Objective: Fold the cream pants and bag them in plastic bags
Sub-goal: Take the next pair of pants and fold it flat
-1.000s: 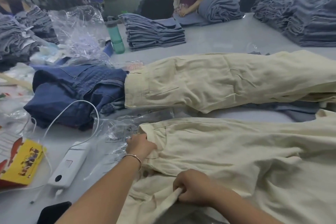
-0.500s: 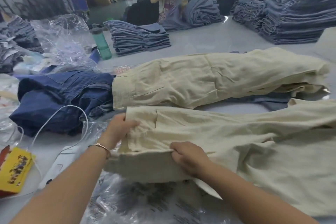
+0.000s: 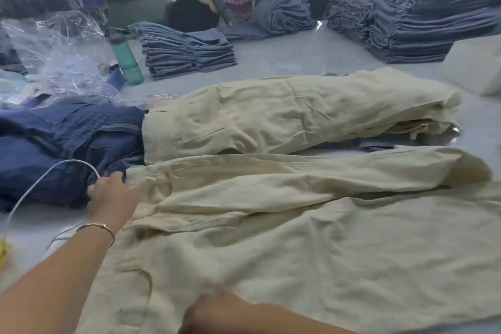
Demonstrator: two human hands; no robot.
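- step in hand, as judged: the fold is at its start; the cream pants [image 3: 311,238] lie spread across the near part of the table [image 3: 284,57], one leg laid partly over the other, no bagging yet.
- left hand [image 3: 113,195]: at the waistband end of the pants, fingers closed down on the cloth edge, thumb toward the dark blue jeans [image 3: 67,144] just beside; a thin bracelet [image 3: 97,226] sits on the wrist.
- right hand [image 3: 214,312]: at the near edge of the fabric, low in view and blurred; fingers look curled into the cloth, but the grip itself cannot be told for sure.
- next move, as judged: calls for pulling the waistband taut, laying the two legs edge to edge, smoothing the ridge between them, then doubling the length; a bag must then be fetched.
- material: cream cloth is soft, matte, linen-like, heavily creased, apt to slump and bunch rather than hold a line.
- second cream pile [image 3: 284,111]: folded lengthwise, rumpled, lying just beyond the working pair.
- plastic bags [image 3: 62,57]: clear, crinkled, glossy heap at far left, well apart from both hands.
- white cable [image 3: 35,184]: thin, arcs over the jeans near the left hand.
- green bottle [image 3: 126,59]: upright, beside a squared stack of grey-blue folded jeans [image 3: 187,51].
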